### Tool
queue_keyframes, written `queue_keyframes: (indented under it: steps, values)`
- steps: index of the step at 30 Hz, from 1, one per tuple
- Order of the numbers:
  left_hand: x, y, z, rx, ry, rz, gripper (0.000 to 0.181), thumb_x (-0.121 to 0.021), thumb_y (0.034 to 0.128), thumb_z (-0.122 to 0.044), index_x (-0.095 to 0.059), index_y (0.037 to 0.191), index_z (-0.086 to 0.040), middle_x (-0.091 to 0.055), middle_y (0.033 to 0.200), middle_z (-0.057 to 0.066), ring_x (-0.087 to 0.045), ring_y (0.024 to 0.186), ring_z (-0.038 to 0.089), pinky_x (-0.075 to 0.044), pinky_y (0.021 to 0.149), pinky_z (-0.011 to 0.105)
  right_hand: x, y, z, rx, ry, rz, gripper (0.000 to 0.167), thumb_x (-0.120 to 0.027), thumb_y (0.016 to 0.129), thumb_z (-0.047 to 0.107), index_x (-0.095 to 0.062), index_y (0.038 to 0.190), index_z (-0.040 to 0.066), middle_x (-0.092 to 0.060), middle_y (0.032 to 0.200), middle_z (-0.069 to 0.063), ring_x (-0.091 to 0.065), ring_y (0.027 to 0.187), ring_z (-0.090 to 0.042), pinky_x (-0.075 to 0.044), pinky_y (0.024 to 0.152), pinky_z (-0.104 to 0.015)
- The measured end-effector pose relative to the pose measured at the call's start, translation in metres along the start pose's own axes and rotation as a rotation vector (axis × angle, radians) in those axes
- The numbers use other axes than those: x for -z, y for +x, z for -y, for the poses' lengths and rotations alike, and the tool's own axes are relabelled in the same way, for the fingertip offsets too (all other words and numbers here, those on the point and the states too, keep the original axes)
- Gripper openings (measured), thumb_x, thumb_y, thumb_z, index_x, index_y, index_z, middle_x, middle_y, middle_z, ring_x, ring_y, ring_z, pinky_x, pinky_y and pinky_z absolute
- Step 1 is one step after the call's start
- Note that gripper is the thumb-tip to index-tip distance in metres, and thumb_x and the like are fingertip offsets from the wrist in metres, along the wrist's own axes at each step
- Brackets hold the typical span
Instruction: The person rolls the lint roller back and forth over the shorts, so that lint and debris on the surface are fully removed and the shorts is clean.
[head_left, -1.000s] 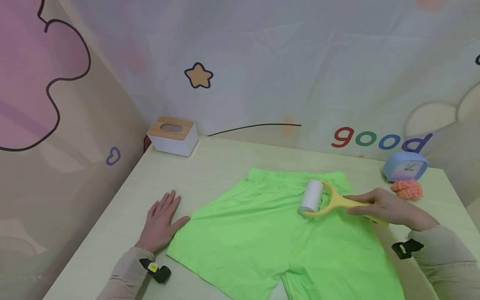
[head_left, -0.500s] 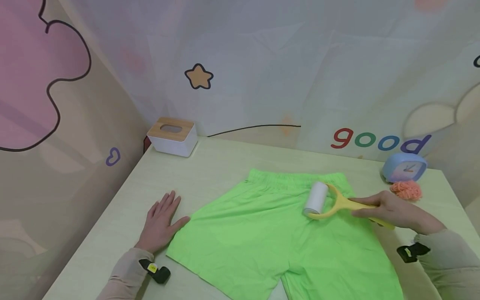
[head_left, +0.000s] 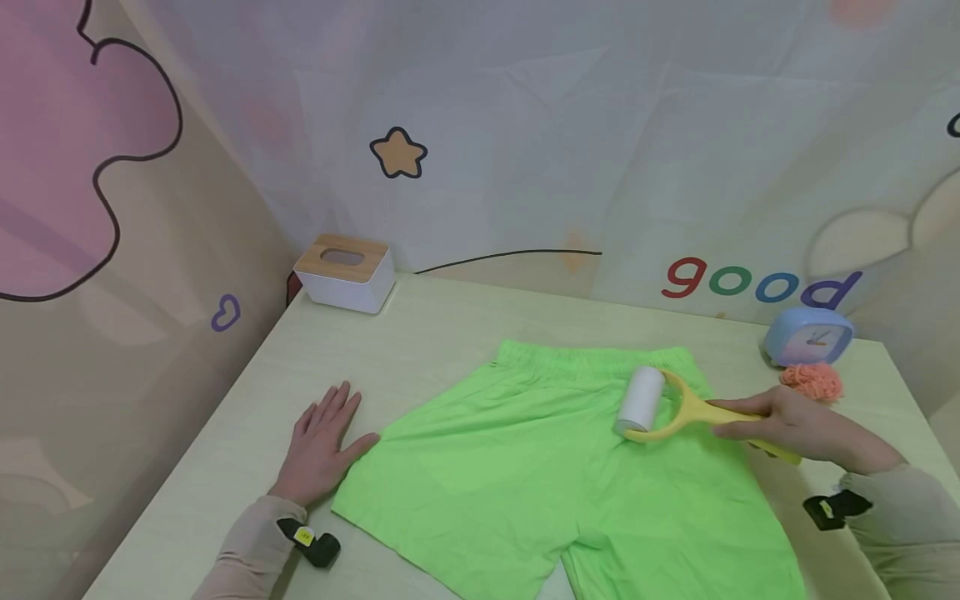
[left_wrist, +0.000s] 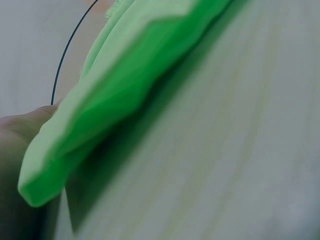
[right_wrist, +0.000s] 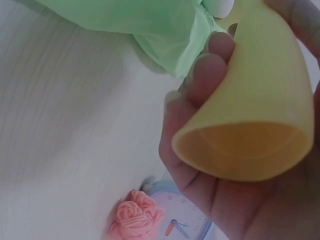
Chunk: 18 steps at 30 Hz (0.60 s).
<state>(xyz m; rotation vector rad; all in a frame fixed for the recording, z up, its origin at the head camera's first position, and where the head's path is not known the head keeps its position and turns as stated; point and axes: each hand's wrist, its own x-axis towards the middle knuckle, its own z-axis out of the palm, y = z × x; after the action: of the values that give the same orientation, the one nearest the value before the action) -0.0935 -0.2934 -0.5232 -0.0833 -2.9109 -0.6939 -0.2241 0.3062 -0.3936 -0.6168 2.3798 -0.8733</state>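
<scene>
Bright green shorts (head_left: 480, 467) lie spread on the table, waistband at the far side. My right hand (head_left: 798, 425) grips the yellow handle of a lint roller (head_left: 641, 400), whose white roll rests on the shorts just below the waistband, right of the middle. In the right wrist view, fingers curl round the flared, hollow end of the handle (right_wrist: 265, 100). My left hand (head_left: 318, 446) lies flat on the table with fingers spread, its thumb touching the edge of the left leg. The left wrist view shows the green hem (left_wrist: 100, 115) close up, with part of the hand behind it.
A white tissue box (head_left: 345, 279) with a wooden lid stands at the back left of the table (head_left: 442, 333). At the right back are a blue clock (head_left: 810, 335) and a coral mesh ball (head_left: 813, 381), close beyond my right hand. Printed cloth walls border the table.
My right hand has drawn the lint roller a little to the right and slightly nearer across the shorts. The left hand and the shorts have stayed in place.
</scene>
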Motion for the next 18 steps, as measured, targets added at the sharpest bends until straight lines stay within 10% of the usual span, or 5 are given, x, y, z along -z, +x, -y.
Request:
queue_keyframes:
  steps: [18]
  values:
    - [0.004, -0.001, -0.004, 0.011, -0.001, 0.024, 0.076, -0.053, 0.0958, -0.052, -0.032, 0.151, -0.004, -0.019, 0.160, 0.016, -0.012, 0.147, 0.035, -0.006, 0.115, 0.054, 0.003, -0.011, -0.010, 0.035, -0.005, -0.021, 0.048, -0.065, 0.094, 0.026, -0.056, 0.135, 0.002, -0.033, 0.053, 0.012, -0.027, 0.041, -0.001, -0.031, 0.036, -0.022]
